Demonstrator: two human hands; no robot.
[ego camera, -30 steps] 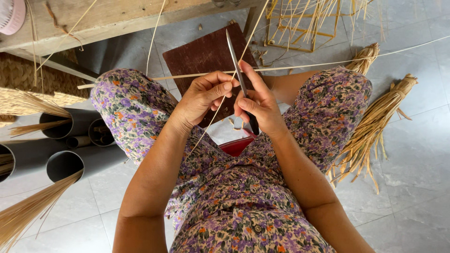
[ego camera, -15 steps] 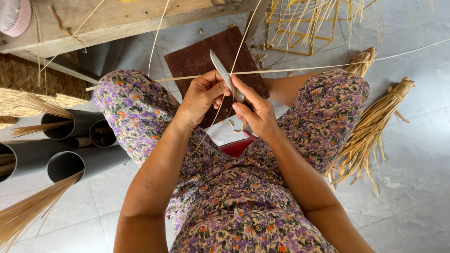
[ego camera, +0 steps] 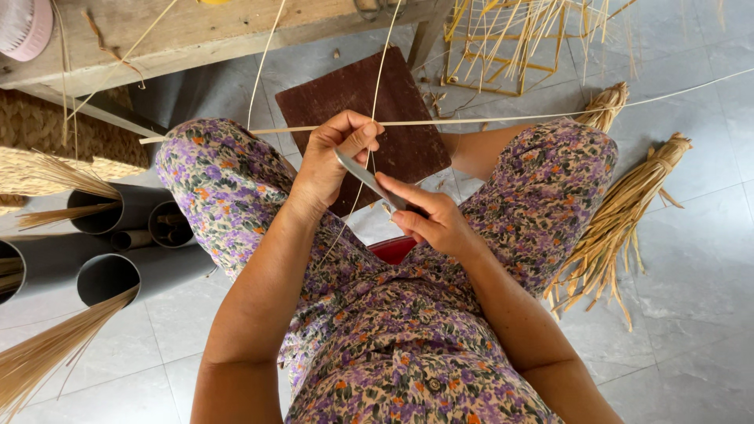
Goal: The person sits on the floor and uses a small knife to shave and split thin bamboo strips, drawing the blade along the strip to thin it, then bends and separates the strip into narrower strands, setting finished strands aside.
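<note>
From the head view, the person sits on a low seat with knees apart, in a dress with purple flowers. The left hand (ego camera: 334, 161) is closed around a thin pale strip (ego camera: 503, 120), the fingers pinching it near its end. The strip runs almost level, from the left knee across to the right edge of the picture. The right hand (ego camera: 432, 220) is closed on the handle of a knife (ego camera: 369, 179). The narrow grey blade points up and left, and its tip touches the strip just under the left thumb.

Under the hands lies a dark brown board (ego camera: 369, 110) on the grey tiled floor (ego camera: 691, 259). A bundle of straw (ego camera: 620, 220) lies beside the right knee, tied at the top. On the left side, grey pipes (ego camera: 106, 275) lie on the floor with straw stems inside them. A wooden bench (ego camera: 196, 31) crosses the top, and a frame of pale sticks (ego camera: 510, 47) stands behind the board.

A red thing (ego camera: 393, 250) shows between the legs, but the right hand covers most of it and I cannot tell what it is. The knife handle is hidden in the palm. A pink round thing (ego camera: 23, 27) is cut off at the top left corner.
</note>
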